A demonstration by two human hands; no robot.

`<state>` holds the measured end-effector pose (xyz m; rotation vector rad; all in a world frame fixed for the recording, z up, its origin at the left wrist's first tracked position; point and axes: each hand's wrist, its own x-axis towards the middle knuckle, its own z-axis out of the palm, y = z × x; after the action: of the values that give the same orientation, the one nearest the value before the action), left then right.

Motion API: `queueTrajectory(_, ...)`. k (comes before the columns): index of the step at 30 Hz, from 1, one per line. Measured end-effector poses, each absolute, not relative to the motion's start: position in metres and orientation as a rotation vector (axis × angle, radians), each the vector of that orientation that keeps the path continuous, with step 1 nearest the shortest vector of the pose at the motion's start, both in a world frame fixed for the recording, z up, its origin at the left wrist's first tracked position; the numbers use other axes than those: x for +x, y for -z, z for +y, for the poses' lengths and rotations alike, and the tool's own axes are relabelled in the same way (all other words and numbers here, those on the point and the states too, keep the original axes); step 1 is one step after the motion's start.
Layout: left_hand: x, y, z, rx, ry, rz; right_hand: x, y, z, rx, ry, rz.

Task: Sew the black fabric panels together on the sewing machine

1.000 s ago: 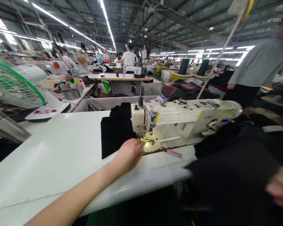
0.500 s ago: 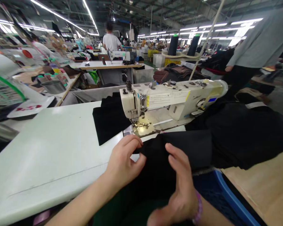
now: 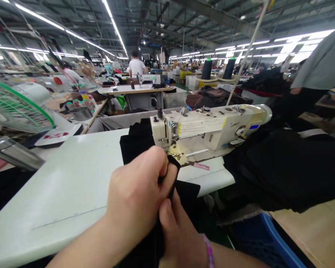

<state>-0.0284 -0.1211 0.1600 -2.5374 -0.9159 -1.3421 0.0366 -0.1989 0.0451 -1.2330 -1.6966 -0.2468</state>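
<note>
A piece of black fabric [image 3: 187, 188] is held up in front of the sewing machine [image 3: 195, 124]. My left hand [image 3: 141, 186] is closed around its upper edge, knuckles toward the machine head. Just below, my right hand [image 3: 180, 230] pinches the same fabric between thumb and fingers; a purple bracelet circles that wrist. Most of the cloth hangs down, hidden behind my hands. More black cloth [image 3: 135, 139] lies on the white table left of the needle. Pink-handled thread snips [image 3: 199, 165] and a white stick-like tool [image 3: 197, 152] rest by the machine bed.
A heap of black garments [image 3: 287, 167] lies to the right, above a blue basket [image 3: 279, 238]. At left stand a green-rimmed fan [image 3: 19, 108] and a steel flask [image 3: 15, 152]. A person in grey [image 3: 318, 70] stands at the right. Thread cones [image 3: 207, 70] rise behind the machine.
My right hand has come in from apart and now grips the fabric beside my left. The fabric has been lifted and gathered off the table front, uncovering the pink snips. The view has shifted slightly.
</note>
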Motion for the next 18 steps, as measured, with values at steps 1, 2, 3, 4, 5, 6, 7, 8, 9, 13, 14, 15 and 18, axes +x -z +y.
queueTrajectory(1,-0.028,-0.166,-0.120,-2.472,1.384,-0.966,0.031,-0.044,-0.197,-1.174,0.263,-1.650)
queueTrajectory(2,-0.027,-0.171,-0.118,-2.413,1.409,-1.009,0.026,-0.044,-0.196,-1.157,0.251,-1.560)
queueTrajectory(3,-0.026,-0.174,-0.117,-2.366,1.421,-1.037,0.021,-0.044,-0.195,-1.173,0.216,-1.486)
queueTrajectory(4,-0.024,-0.176,-0.115,-2.337,1.415,-1.052,0.017,-0.045,-0.194,-1.215,0.161,-1.442)
queueTrajectory(5,-0.022,-0.177,-0.113,-2.322,1.402,-1.055,0.014,-0.046,-0.193,-1.251,0.105,-1.419)
queueTrajectory(6,-0.019,-0.177,-0.111,-2.316,1.391,-1.048,0.011,-0.049,-0.191,-1.262,0.060,-1.404)
queueTrajectory(7,-0.017,-0.176,-0.109,-2.315,1.384,-1.036,0.010,-0.052,-0.189,-1.245,0.027,-1.397)
queueTrajectory(8,-0.015,-0.176,-0.106,-2.313,1.387,-1.025,0.010,-0.055,-0.186,-1.206,0.006,-1.381)
queueTrajectory(9,-0.014,-0.176,-0.104,-2.313,1.397,-1.017,0.012,-0.059,-0.182,-1.164,-0.006,-1.340)
queueTrajectory(13,-0.029,-0.182,-0.093,-2.475,1.414,-1.013,0.049,-0.075,-0.166,-1.118,-0.022,-1.188)
queueTrajectory(14,-0.037,-0.185,-0.088,-2.584,1.373,-1.013,0.066,-0.081,-0.161,-1.147,-0.024,-1.177)
queueTrajectory(15,-0.046,-0.189,-0.081,-2.705,1.305,-1.013,0.085,-0.087,-0.154,-1.181,-0.026,-1.181)
queueTrajectory(18,-0.068,-0.206,-0.054,-3.005,0.918,-1.018,0.142,-0.119,-0.126,-1.269,-0.096,-1.237)
